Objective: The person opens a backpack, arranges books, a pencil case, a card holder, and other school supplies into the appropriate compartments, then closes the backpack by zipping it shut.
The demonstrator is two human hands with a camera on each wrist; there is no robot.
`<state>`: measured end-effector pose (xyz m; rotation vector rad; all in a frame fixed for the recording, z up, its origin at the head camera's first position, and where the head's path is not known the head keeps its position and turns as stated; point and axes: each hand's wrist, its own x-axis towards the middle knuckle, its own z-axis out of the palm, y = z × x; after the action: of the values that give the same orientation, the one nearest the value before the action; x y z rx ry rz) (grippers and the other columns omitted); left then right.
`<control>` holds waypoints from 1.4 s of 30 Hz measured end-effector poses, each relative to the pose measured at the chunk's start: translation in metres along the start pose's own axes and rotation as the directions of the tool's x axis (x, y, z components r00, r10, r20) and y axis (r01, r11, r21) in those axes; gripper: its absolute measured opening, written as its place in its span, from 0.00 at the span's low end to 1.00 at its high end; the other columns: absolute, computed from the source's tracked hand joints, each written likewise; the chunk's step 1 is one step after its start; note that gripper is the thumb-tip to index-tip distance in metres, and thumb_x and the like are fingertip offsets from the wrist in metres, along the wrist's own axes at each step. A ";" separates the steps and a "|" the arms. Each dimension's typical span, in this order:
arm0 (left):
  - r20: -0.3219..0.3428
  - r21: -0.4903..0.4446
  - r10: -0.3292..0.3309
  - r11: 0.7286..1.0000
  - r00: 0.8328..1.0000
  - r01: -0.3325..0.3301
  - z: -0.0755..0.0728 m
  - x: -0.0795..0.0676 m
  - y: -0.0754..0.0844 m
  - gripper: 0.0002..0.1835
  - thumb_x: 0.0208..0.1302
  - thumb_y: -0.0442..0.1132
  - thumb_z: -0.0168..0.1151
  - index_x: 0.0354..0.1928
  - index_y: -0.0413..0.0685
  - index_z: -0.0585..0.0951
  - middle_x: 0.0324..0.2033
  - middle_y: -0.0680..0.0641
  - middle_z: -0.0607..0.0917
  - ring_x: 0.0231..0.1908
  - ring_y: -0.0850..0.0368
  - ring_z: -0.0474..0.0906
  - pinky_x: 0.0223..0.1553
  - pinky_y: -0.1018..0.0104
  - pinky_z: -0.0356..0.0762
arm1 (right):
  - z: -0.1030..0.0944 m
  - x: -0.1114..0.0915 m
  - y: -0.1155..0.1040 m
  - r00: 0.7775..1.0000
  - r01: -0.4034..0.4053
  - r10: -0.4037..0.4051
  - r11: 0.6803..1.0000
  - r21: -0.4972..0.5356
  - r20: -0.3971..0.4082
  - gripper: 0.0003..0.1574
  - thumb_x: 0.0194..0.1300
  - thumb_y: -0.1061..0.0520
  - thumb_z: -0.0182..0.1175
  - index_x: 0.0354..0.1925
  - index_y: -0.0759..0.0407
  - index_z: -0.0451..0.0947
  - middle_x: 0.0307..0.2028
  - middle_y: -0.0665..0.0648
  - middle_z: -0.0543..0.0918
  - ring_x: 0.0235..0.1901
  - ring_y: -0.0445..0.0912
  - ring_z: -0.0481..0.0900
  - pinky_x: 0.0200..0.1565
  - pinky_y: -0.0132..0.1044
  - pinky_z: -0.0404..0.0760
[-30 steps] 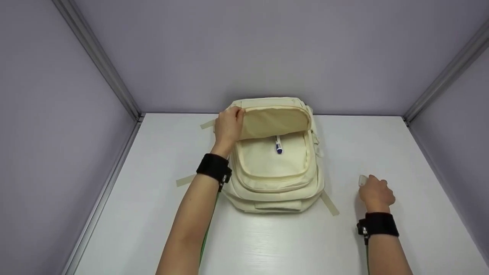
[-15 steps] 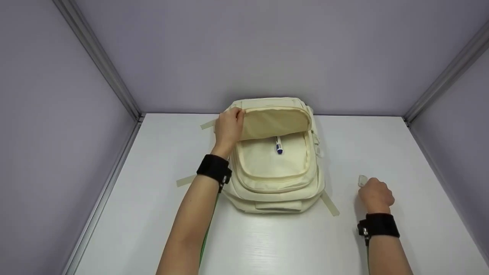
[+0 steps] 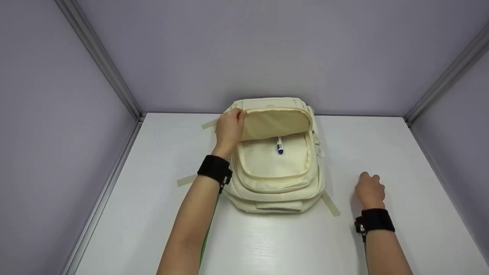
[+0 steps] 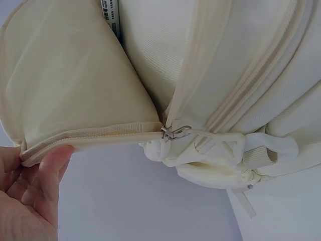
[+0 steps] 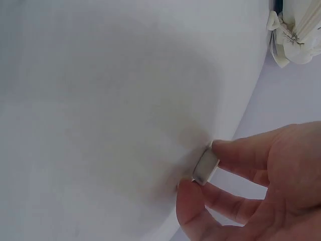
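Observation:
A cream backpack [image 3: 280,206] lies on the white table. My left hand [image 3: 230,128] pinches the left edge of its lifted front pocket flap [image 3: 277,122], thumb along the zipper tape in the left wrist view. A white marker with a blue cap [image 3: 280,148] lies in the open pocket, its upper end covered by the flap. Right of the backpack, my right hand [image 3: 370,191] is low over the table. In the right wrist view its thumb and fingertips pinch a small off-white rectangular block [image 5: 205,166] by the ends; the head view hides this block behind the hand.
Beige straps [image 3: 330,204] stick out from the backpack's sides onto the white table [image 3: 259,244]. Grey panels [image 3: 275,49] stand behind and on both sides. A metal zipper pull [image 4: 174,133] hangs at the flap's corner.
My right hand has turned and shifted slightly left and away from me; the block at its fingertips has gone out of sight in the head view. My left hand stays on the flap.

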<state>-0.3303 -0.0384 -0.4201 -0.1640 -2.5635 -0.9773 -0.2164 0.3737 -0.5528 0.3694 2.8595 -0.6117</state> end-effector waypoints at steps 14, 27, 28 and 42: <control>-0.005 0.011 0.000 1.000 1.000 0.000 0.002 0.001 0.002 0.12 0.73 0.42 0.57 0.38 0.44 0.86 0.28 0.49 0.84 0.29 0.54 0.76 0.35 0.56 0.75 | -0.011 0.001 -0.066 0.953 0.192 -0.146 0.969 0.153 -0.266 0.28 0.72 0.65 0.49 0.64 0.80 0.60 0.50 0.81 0.69 0.46 0.72 0.74 0.44 0.61 0.76; -0.014 0.009 0.001 1.000 1.000 -0.001 0.003 0.002 0.002 0.12 0.73 0.42 0.57 0.38 0.43 0.85 0.29 0.48 0.85 0.30 0.52 0.78 0.36 0.56 0.76 | -0.004 -0.003 -0.158 0.827 0.508 -0.367 0.811 0.288 -0.426 0.14 0.67 0.66 0.60 0.49 0.73 0.74 0.41 0.68 0.75 0.39 0.59 0.80 0.40 0.48 0.80; -0.015 0.009 0.002 1.000 1.000 -0.001 0.003 0.002 0.002 0.12 0.73 0.42 0.57 0.38 0.43 0.86 0.29 0.48 0.85 0.30 0.52 0.79 0.36 0.56 0.76 | -0.002 -0.003 -0.163 0.825 0.515 -0.378 0.809 0.284 -0.419 0.13 0.67 0.65 0.60 0.48 0.72 0.75 0.41 0.67 0.76 0.39 0.58 0.81 0.40 0.48 0.80; -0.028 -0.001 0.022 1.000 0.999 -0.023 0.003 0.000 -0.001 0.13 0.73 0.42 0.57 0.36 0.43 0.85 0.28 0.48 0.84 0.27 0.54 0.76 0.31 0.57 0.74 | 0.009 -0.002 -0.185 0.795 0.593 -0.492 0.754 0.283 -0.355 0.17 0.69 0.61 0.62 0.52 0.70 0.75 0.42 0.65 0.76 0.36 0.53 0.81 0.37 0.44 0.81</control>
<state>-0.3316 -0.0373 -0.4226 -0.1776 -2.5301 -0.9659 -0.2646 0.2062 -0.4912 -0.4129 3.0822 -1.3312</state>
